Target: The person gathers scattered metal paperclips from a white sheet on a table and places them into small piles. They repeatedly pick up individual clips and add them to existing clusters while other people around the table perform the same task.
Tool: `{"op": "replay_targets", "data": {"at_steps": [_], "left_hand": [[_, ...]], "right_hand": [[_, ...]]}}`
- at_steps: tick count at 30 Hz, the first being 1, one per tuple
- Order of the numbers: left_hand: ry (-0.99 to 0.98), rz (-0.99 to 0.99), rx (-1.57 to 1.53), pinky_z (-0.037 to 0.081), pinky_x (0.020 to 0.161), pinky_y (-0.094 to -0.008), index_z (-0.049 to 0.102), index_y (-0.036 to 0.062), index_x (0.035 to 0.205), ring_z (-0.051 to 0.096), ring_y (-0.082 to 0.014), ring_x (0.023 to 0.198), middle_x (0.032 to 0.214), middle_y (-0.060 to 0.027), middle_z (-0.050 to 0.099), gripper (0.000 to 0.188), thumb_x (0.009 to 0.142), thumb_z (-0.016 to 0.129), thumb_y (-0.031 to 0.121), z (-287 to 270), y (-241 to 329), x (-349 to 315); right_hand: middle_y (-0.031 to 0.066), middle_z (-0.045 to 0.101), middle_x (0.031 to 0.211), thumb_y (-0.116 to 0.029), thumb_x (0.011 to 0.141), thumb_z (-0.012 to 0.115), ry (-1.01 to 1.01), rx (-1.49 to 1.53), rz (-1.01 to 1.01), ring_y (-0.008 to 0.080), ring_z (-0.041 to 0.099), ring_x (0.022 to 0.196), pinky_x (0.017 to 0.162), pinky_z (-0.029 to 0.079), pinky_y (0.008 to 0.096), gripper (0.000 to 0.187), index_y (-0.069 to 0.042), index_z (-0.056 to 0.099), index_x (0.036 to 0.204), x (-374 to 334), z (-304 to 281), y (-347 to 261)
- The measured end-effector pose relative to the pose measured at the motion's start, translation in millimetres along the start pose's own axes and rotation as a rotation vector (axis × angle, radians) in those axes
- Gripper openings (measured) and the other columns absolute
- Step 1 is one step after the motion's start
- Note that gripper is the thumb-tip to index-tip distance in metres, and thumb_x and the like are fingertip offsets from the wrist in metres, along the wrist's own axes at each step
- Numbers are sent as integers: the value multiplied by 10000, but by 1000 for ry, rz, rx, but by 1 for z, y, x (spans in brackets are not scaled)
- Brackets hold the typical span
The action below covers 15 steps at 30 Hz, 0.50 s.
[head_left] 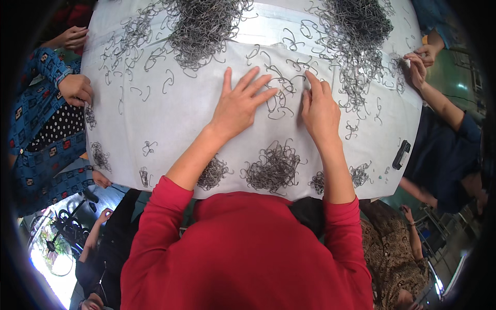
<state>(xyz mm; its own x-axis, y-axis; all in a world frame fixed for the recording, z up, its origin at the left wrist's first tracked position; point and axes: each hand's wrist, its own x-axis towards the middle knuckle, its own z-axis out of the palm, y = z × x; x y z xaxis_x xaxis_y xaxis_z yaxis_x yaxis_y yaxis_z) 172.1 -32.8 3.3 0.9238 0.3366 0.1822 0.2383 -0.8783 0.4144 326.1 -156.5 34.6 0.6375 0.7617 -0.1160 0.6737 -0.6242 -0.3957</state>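
Small dark bent wire hooks lie scattered over a white-covered table (pixel 170 121). My left hand (pixel 236 107) rests flat with its fingers spread, thumb and fingertips beside a loose group of hooks (pixel 279 98). On the other side of that group is my right hand (pixel 321 111). Its index finger reaches forward to the hooks and its thumb stands apart; no hook shows in its grasp. Close to my body sits a tangled pile of hooks (pixel 274 168), with a smaller pile (pixel 213 173) partly behind my left forearm and another (pixel 360 175) beside my right forearm.
Two large heaps of hooks (pixel 204 33) (pixel 359 26) spread across the far side. A small black object (pixel 401 154) lies near the right edge. Other people's hands (pixel 76 89) (pixel 417 70) are at the left and right edges, near small hook clusters.
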Motion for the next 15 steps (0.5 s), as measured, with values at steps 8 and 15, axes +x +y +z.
{"op": "replay_targets", "data": {"at_steps": [8, 15], "left_hand": [[204, -170, -10, 238, 1060, -526, 634, 143, 1070, 471, -244, 1226, 1206, -34, 563, 443, 715, 497, -83, -22, -30, -18], [246, -194, -7, 245, 1054, -529, 643, 132, 1043, 482, -239, 1211, 1177, -29, 574, 431, 696, 507, -83, -30, -38, -33]], "right_hand": [[111, 541, 899, -100, 855, 535, -65, 28, -58, 308, 603, 711, 604, 498, 408, 360, -115, 537, 1215, -29, 5, -9], [99, 534, 847, -95, 834, 561, -26, 95, -92, 303, 596, 680, 596, 494, 405, 321, -132, 588, 1152, -16, 5, -20]]}}
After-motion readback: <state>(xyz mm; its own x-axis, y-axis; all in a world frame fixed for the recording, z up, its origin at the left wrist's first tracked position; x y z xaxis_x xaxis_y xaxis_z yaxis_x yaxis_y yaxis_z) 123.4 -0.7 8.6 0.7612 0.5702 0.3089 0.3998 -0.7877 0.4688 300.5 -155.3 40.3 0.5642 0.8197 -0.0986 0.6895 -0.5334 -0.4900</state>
